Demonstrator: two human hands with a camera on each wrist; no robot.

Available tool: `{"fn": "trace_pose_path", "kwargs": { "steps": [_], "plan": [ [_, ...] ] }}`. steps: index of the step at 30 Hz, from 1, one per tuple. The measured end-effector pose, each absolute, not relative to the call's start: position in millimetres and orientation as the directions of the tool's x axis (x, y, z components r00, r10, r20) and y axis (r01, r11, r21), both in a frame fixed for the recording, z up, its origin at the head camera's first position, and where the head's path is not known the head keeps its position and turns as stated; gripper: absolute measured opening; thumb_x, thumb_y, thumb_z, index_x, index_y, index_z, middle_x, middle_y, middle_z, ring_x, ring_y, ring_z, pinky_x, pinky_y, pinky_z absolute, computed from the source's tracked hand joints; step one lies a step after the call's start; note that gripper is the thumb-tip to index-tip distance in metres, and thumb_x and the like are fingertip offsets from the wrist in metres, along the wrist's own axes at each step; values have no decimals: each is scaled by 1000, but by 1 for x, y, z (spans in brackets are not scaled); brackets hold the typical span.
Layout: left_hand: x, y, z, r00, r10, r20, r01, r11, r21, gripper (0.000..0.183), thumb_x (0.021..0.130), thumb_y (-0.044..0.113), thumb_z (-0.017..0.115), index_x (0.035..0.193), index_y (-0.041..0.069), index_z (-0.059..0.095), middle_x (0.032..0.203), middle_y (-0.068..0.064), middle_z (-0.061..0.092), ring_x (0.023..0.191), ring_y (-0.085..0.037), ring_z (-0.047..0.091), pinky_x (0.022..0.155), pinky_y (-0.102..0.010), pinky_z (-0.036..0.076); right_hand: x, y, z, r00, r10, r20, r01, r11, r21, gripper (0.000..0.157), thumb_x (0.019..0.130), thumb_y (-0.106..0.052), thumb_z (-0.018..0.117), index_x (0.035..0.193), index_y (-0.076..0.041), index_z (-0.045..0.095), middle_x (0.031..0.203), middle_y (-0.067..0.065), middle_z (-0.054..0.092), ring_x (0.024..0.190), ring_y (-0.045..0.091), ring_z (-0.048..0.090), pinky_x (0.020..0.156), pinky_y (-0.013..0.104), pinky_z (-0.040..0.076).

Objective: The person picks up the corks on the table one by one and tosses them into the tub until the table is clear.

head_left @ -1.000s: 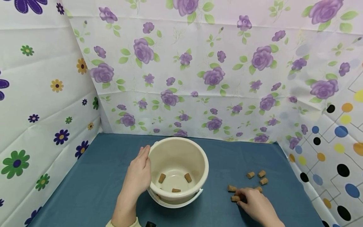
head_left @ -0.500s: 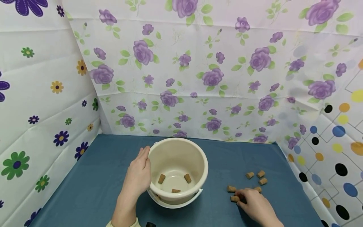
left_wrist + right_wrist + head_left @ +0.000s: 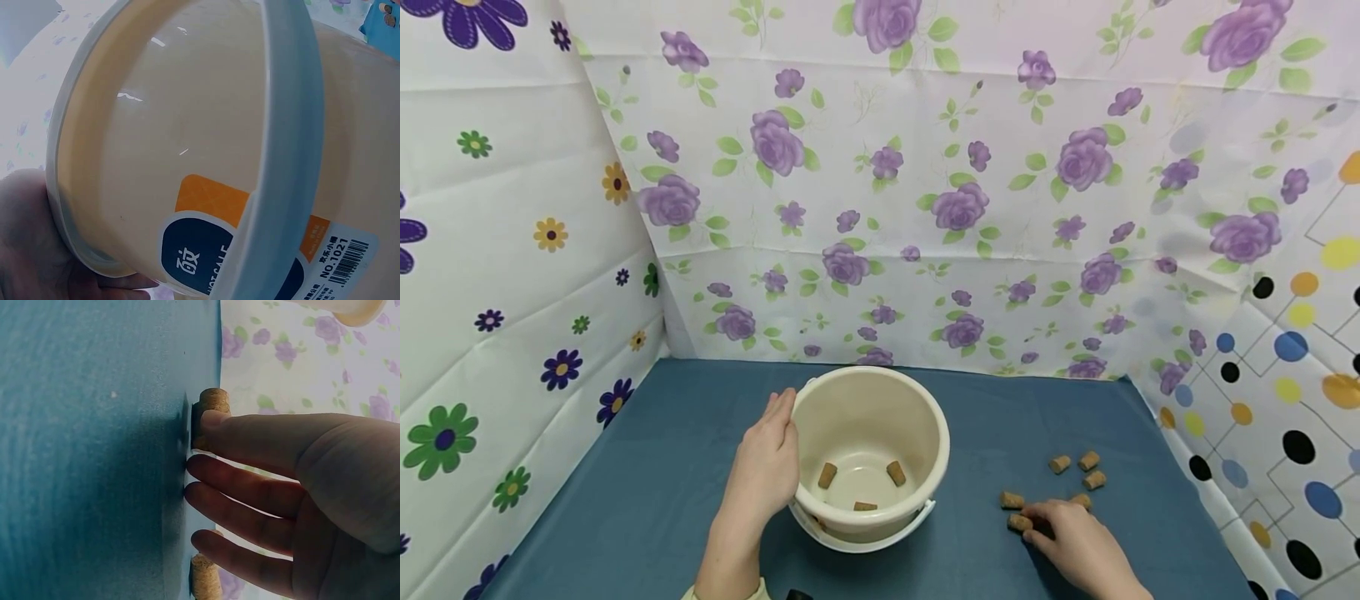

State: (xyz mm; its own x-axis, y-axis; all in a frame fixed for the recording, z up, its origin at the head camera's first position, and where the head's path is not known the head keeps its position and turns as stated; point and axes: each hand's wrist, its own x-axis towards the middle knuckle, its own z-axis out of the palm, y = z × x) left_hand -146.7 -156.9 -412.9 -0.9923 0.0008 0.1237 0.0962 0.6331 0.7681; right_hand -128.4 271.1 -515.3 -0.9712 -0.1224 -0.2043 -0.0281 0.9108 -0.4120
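A cream bucket (image 3: 871,522) stands upright on the blue cloth in the head view, its handle hanging down in front. Inside lie several corks, among them one cork (image 3: 896,473) on the right side of the floor. My left hand (image 3: 766,462) rests along the bucket's left side with straight fingers reaching to the rim. To the right of the bucket, my right hand (image 3: 1078,542) pinches a cork (image 3: 1019,522) between thumb and forefinger, low at the cloth. In the right wrist view the thumb covers part of that cork (image 3: 214,399); the other fingers extend beside it.
Around the right hand lie several loose corks, including one cork (image 3: 1012,500) just behind the pinched one and another (image 3: 1089,459) farther back. A small black object (image 3: 798,594) shows at the bottom edge. Flowered sheets (image 3: 962,208) enclose the blue cloth (image 3: 700,417).
The cork at my right fingertips has tilted slightly. My left hand and the bucket hold their place; the whole head view has shifted a little.
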Motion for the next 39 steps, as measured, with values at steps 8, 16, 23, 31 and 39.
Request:
{"fn": "trace_pose_path", "kwargs": {
  "steps": [8,16,23,31,39],
  "plan": [
    [-146,-157,-413,-992,4,123,97,633,768,53,118,20,29,167,2,32,173,-15,30,163,-30,17,130,-57,18,-128,271,-512,-972,-112,-207,-14,907,-422,25,89,-22,87,113,-15,82,102,-5,76,87,15,72,77,42,63],
    [-148,-158,-412,-991,4,133,105,634,766,53,118,21,29,167,2,32,173,-15,31,163,-30,17,130,-57,19,-128,267,-500,-991,-86,-101,-27,874,-485,27,92,-25,86,118,-19,81,111,-4,76,91,13,72,76,41,63],
    [-148,-158,-414,-992,5,128,102,636,765,53,118,21,29,167,2,32,173,-15,31,163,-30,17,130,-57,19,-128,263,-493,-992,-91,-91,-35,871,-491,27,95,-29,83,121,-21,80,119,-1,76,103,22,74,81,46,63],
    [-148,-158,-414,-991,4,134,106,635,765,52,118,20,30,167,2,32,172,-15,31,163,-30,18,130,-57,19,-129,257,-482,-995,-95,-21,-69,846,-528,27,99,-31,79,124,-22,79,124,0,75,111,27,73,82,47,64],
    [-148,-158,-415,-991,-1,133,102,635,766,52,118,20,30,167,2,33,172,-15,31,163,-30,18,130,-57,19,-127,249,-470,-991,-107,75,-130,820,-557,33,103,-35,74,132,-20,76,133,5,72,116,30,72,89,50,63]
  ]
}}
